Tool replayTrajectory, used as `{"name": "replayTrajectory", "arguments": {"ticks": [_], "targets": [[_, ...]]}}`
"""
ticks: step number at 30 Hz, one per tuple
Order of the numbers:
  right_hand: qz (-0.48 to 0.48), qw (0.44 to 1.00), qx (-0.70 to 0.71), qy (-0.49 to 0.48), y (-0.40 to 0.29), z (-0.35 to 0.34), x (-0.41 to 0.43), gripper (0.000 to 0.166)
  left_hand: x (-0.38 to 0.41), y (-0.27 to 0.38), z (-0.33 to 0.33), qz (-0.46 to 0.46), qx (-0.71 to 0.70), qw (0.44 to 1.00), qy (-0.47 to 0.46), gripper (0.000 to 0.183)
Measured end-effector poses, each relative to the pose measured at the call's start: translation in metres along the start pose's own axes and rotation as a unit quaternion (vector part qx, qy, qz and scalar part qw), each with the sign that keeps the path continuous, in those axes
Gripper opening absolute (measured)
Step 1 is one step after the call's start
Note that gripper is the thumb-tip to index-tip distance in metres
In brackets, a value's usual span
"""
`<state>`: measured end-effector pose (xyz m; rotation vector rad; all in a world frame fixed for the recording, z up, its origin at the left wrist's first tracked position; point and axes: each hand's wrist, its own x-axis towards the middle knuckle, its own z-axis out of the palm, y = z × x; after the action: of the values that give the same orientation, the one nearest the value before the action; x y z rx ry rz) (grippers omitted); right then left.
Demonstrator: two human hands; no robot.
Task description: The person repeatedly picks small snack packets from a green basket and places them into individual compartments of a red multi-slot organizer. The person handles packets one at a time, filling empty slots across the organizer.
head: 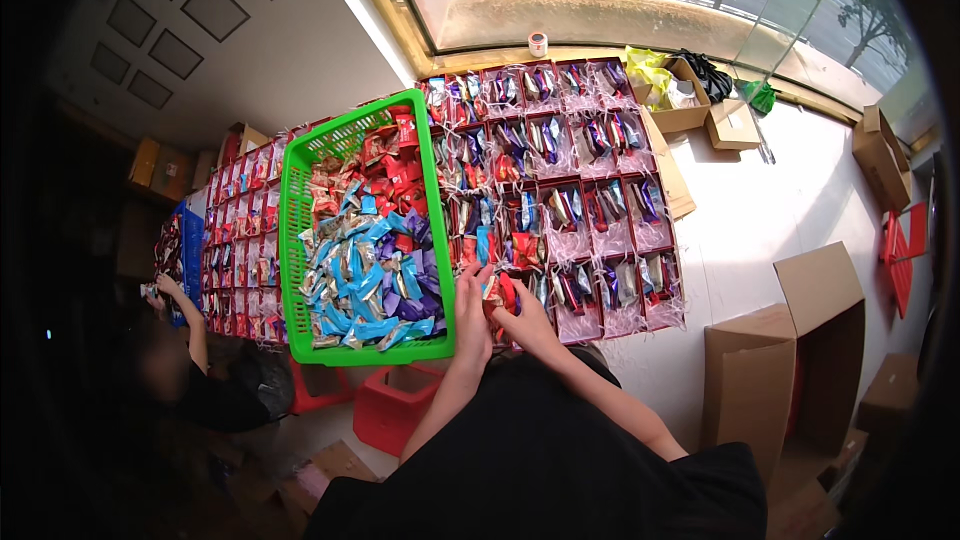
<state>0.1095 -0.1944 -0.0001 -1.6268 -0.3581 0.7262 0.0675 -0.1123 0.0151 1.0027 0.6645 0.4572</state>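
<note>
My right hand (525, 319) holds several red snack packets (501, 294) over the near row of gift boxes. Beside it, my left hand (474, 311) is raised with its fingers extended, close to the packets; whether its palm touches them cannot be told. To the left of my hands stands a green plastic basket (442, 270), full of red, blue and purple wrapped snack packets (367, 277). Dark red gift boxes (574, 180) spread out on the right, with wrapped packets and pale pink shredded paper inside.
More filled boxes (244, 240) lie left of the basket. A co-worker's hand (169, 286) is by a blue basket (193, 262) at the far left. Red plastic stools (390, 409) stand below. An open cardboard box (750, 367) is on the floor at right; smaller cartons (731, 125) are near the window.
</note>
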Motion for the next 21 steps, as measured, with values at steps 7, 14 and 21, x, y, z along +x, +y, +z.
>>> {"name": "replayTrajectory", "arguments": {"ticks": [7, 14, 21], "targets": [[0.017, 0.992, -0.107, -0.061, 0.013, -0.015, -0.040, 0.060, -0.035, -0.025, -0.021, -0.107, -0.054, 0.993, 0.003, 0.041], [-0.043, 0.991, -0.045, -0.120, 0.026, -0.027, -0.051, 0.067, -0.043, -0.039, -0.034, -0.198, -0.001, 0.978, -0.063, 0.035], [0.052, 0.980, -0.121, -0.152, 0.013, -0.026, -0.054, 0.062, -0.041, -0.043, -0.027, -0.191, -0.046, 0.981, -0.002, 0.026]]}}
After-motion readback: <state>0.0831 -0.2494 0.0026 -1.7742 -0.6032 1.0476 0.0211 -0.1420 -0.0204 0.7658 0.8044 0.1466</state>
